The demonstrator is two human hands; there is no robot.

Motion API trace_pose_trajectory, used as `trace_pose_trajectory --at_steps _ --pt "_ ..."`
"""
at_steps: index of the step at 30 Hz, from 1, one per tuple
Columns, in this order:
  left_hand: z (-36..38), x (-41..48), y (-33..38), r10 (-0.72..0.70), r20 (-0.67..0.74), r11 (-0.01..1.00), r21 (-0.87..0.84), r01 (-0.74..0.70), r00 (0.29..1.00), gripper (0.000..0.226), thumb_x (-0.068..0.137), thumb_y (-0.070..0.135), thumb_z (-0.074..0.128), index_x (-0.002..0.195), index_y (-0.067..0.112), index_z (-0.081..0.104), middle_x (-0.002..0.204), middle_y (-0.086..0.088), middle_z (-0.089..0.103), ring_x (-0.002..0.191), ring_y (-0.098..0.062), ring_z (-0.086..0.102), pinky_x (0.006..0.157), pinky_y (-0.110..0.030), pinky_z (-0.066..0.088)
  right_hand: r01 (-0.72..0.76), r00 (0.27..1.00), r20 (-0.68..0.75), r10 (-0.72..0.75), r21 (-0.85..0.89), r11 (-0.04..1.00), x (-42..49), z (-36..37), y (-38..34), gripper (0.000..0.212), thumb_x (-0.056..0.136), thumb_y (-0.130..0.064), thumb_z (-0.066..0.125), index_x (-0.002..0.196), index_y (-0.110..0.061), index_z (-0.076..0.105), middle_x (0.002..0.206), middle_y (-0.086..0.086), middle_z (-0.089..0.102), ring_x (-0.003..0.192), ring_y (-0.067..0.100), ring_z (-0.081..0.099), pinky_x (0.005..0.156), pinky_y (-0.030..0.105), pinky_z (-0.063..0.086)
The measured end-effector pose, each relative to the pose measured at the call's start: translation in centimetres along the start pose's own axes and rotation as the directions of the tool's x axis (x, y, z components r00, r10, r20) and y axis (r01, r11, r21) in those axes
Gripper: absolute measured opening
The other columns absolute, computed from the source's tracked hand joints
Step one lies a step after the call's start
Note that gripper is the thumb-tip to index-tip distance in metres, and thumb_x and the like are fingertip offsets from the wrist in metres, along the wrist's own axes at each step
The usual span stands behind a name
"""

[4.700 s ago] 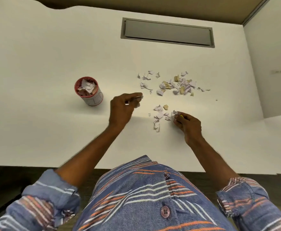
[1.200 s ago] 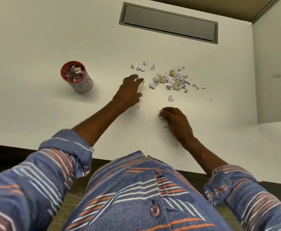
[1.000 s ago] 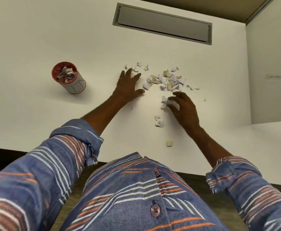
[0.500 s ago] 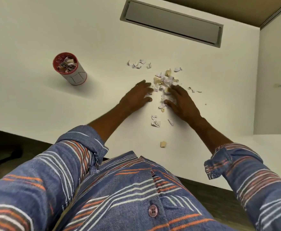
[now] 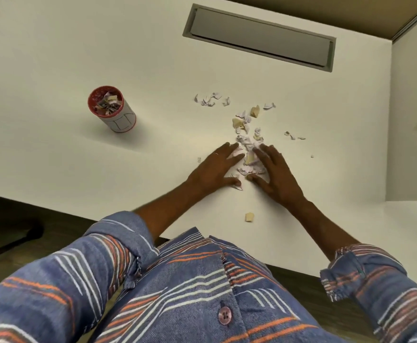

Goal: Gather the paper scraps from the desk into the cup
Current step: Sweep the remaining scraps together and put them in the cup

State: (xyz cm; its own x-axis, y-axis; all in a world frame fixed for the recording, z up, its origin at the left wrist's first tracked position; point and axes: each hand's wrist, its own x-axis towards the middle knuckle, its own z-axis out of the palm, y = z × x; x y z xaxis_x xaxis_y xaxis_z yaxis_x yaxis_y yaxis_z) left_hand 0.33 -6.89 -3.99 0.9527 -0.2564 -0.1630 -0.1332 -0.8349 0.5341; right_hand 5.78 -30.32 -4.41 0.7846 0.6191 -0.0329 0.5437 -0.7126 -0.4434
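Observation:
A red-rimmed white cup (image 5: 112, 109) stands on the white desk (image 5: 54, 58) at the left, with paper scraps inside. A pile of white and tan paper scraps (image 5: 248, 154) lies mid-desk. My left hand (image 5: 215, 169) lies flat, fingers spread, against the pile's left side. My right hand (image 5: 274, 173) lies flat against its right side. The two hands cup the pile between them. A smaller group of scraps (image 5: 211, 99) lies farther back. One tan scrap (image 5: 249, 217) lies alone near the desk's front edge.
A grey cable hatch (image 5: 259, 37) is set into the desk at the back. A white partition wall (image 5: 415, 120) rises at the right. A few tiny scraps (image 5: 294, 136) lie right of the pile. The desk's front edge runs just in front of my shirt.
Both hands have slid toward me and together, dragging the scraps into a tighter pile between them. Earlier the left hand reached to the far scraps.

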Motion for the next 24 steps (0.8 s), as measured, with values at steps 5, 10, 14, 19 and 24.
trace_pose_trajectory --at_steps 5,10,14,19,24 --pt "1.3 0.1 0.3 0.036 -0.046 0.999 -0.037 -0.037 0.998 0.046 0.103 0.031 0.049 0.148 0.023 0.046 0.161 -0.002 0.033 0.152 -0.018 0.025 0.123 -0.030 0.025 0.015 0.999 -0.036 -0.016 -0.012 1.000 -0.6 0.8 -2.6 0.036 0.101 -0.019 0.057 0.137 -0.014 0.060 0.146 0.012 0.053 0.134 0.031 0.052 0.105 0.043 0.050" --pt "-0.1 0.7 0.2 0.057 -0.159 0.996 -0.058 -0.067 0.986 0.049 0.090 0.025 0.069 0.136 0.009 0.059 0.144 -0.012 0.053 0.135 -0.028 0.048 0.106 -0.042 0.046 -0.074 0.996 -0.056 0.072 -0.046 0.996 -2.1 0.0 -3.1 0.028 0.099 -0.021 0.061 0.125 -0.017 0.069 0.140 0.005 0.061 0.125 0.026 0.059 0.094 0.043 0.057" --pt "-2.0 3.0 0.1 0.185 -0.107 0.969 0.188 -0.163 0.977 0.085 0.081 0.039 0.076 0.153 0.020 0.035 0.162 -0.009 0.029 0.147 -0.031 0.030 0.103 -0.042 0.046 -0.062 0.993 -0.102 0.064 0.019 0.998 -5.3 -0.2 -2.6 0.053 0.094 -0.048 0.064 0.141 -0.025 0.053 0.152 -0.001 0.046 0.141 0.018 0.043 0.111 0.038 0.046" --pt "-2.8 5.6 -0.5 0.300 0.232 0.851 0.374 -0.369 0.925 0.059 0.100 0.038 0.052 0.154 0.033 0.030 0.168 -0.005 0.007 0.155 -0.028 0.011 0.118 -0.039 0.033 -0.254 0.967 -0.011 0.255 0.076 0.964 -8.0 1.9 -2.9 0.112 0.074 -0.079 0.066 0.160 -0.033 0.011 0.170 -0.006 -0.002 0.158 0.021 -0.001 0.126 0.043 0.011" --pt "-2.3 4.1 -0.7 0.299 0.155 0.925 0.196 -0.326 0.942 0.040 0.103 0.025 0.051 0.143 0.021 0.053 0.160 -0.003 0.035 0.149 -0.020 0.030 0.111 -0.038 0.041 -0.289 0.953 -0.074 0.294 0.074 0.954 -6.4 3.7 -4.8 0.092 0.089 -0.064 0.060 0.160 -0.025 0.017 0.170 0.002 0.008 0.158 0.022 0.001 0.128 0.045 0.008"
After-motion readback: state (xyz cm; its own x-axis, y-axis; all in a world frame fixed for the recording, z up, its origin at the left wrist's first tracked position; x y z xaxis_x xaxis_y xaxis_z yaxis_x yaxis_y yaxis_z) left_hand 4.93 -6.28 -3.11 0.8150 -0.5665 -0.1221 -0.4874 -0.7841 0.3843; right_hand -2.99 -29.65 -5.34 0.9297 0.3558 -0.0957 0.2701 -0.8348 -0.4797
